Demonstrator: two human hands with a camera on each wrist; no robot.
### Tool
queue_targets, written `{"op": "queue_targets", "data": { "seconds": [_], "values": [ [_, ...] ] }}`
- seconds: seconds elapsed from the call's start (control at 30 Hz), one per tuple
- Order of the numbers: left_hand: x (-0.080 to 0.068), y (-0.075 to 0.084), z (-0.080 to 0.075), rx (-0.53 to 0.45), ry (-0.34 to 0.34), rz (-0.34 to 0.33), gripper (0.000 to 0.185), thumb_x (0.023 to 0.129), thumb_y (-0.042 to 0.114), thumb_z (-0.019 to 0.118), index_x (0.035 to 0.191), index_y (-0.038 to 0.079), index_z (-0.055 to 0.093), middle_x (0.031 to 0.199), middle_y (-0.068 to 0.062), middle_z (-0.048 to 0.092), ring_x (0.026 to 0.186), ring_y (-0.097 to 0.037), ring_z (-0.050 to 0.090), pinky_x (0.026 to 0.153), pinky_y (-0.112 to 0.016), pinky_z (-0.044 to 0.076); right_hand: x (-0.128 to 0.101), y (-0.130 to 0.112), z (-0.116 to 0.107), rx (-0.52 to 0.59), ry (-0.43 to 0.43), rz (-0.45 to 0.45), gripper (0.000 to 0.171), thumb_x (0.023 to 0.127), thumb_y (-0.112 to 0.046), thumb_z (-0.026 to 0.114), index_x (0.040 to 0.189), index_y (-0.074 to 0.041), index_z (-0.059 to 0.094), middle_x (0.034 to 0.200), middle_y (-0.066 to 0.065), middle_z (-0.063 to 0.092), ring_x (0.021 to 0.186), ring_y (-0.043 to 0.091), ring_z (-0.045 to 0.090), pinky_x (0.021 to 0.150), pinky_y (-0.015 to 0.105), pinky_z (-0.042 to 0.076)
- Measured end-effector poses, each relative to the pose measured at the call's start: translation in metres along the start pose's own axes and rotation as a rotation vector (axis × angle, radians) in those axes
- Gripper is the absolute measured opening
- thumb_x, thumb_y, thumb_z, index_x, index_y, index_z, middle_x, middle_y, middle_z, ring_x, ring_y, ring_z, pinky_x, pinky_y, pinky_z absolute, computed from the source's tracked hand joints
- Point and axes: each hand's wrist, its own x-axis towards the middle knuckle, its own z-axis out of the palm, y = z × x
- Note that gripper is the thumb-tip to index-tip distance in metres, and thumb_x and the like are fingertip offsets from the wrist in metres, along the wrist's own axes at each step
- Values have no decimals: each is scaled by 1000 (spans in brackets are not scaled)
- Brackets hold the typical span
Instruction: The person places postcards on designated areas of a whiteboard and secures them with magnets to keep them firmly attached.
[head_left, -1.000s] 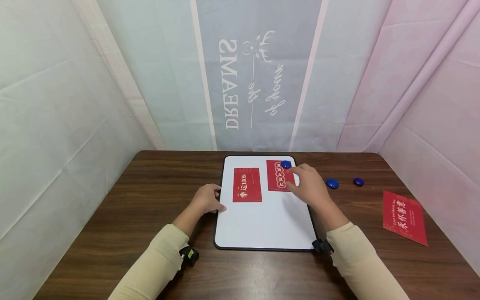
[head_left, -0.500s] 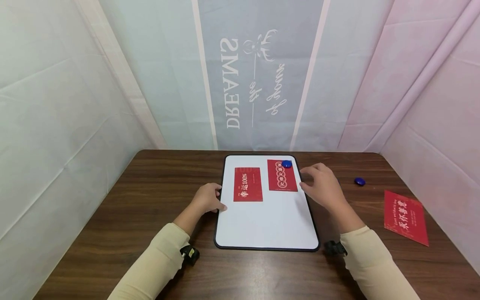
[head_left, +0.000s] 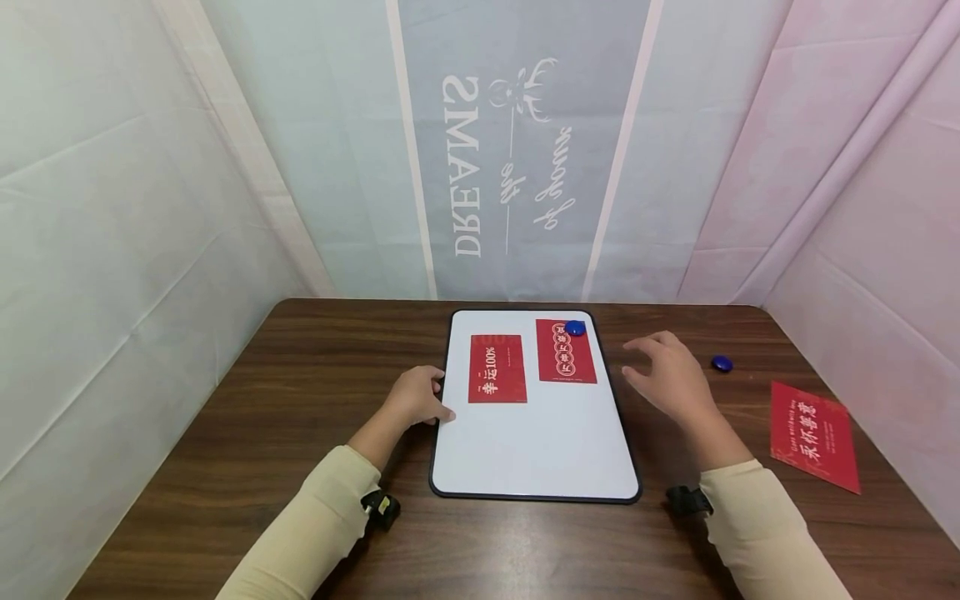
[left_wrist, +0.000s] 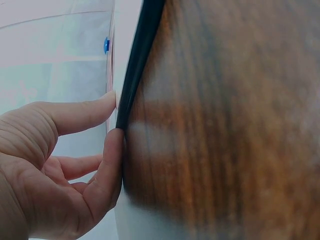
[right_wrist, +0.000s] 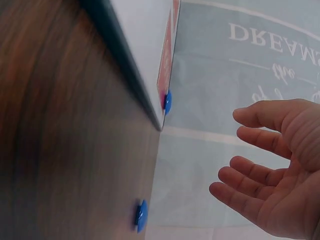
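Brown wood-grain table (head_left: 300, 392) carries a black-framed whiteboard (head_left: 536, 454) near its far edge. At the board's left edge the left hand (head_left: 412, 398) pinches the frame, thumb on the white face and fingers curled at the rim. On the board's far half lie two red cards: the left card (head_left: 497, 368) has no magnet on it, while the right card (head_left: 566, 351) is pinned at its far right corner by a blue magnet (head_left: 575, 328). So one card looks fastened and one still loose. Just off the board's right edge the right hand (head_left: 671, 379) hovers over the table, fingers spread and holding nothing, above a blue magnet that shows only in the wrist view (right_wrist: 141, 216). Further right lies another loose magnet (head_left: 722, 363), then a third red card (head_left: 815, 435) near the table's right edge. The board's near half and the table's near side give free room.
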Motion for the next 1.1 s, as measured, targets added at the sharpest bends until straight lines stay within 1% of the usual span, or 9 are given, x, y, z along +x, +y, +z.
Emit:
{"op": "queue_targets", "data": {
  "seconds": [0.07, 0.2, 0.33, 0.53, 0.87, 1.1],
  "values": [
    [0, 0, 0, -2, 1, -1, 76, 68, 8, 90, 134, 1, 54, 106, -13, 59, 68, -18, 64, 60, -29, 58, -1, 4, -1, -3, 1, 0, 37, 85, -13, 73, 118, 0, 65, 118, 27, 52, 95, 43, 57, 78, 60, 50],
    [1, -1, 1, -2, 2, -4, 76, 68, 9, 90, 134, 1, 54, 107, -13, 59, 65, -18, 64, 61, -29, 58, -3, 11, -3, -16, 10, -8, 35, 86, -13, 72, 117, 0, 65, 118, 28, 51, 94, 42, 57, 75, 59, 50],
    [1, -1, 1, -1, 2, -13, 76, 68, 9, 90, 135, 1, 54, 108, -13, 59, 66, -18, 64, 61, -29, 58, -3, 19, -2, -40, 11, -4, 34, 86, -12, 71, 117, 0, 65, 120, 28, 51, 102, 47, 54, 79, 62, 49],
    [1, -1, 1, 2, 3, -13, 77, 68, 9, 90, 135, 1, 53, 107, -13, 59, 68, -19, 64, 61, -29, 59, -1, 31, -2, -61, 4, 16, 33, 86, -12, 72, 116, 0, 65, 120, 30, 51, 107, 50, 52, 81, 65, 47],
    [1, 0, 1, 5, 2, -28, 78, 67, 9, 90, 135, 3, 53, 109, -14, 60, 66, -19, 64, 62, -30, 59, 9, 51, -2, -74, -85, 31, 34, 88, -12, 69, 119, 1, 64, 124, 30, 47, 113, 52, 47, 87, 68, 43],
    [0, 1, 1, 10, 6, -17, 76, 67, 9, 90, 134, 1, 54, 108, -14, 60, 65, -18, 64, 61, -29, 58, 14, 59, 1, -87, -125, 31, 34, 87, -10, 68, 119, 2, 64, 125, 32, 47, 115, 54, 46, 88, 68, 42]
  ]
}}
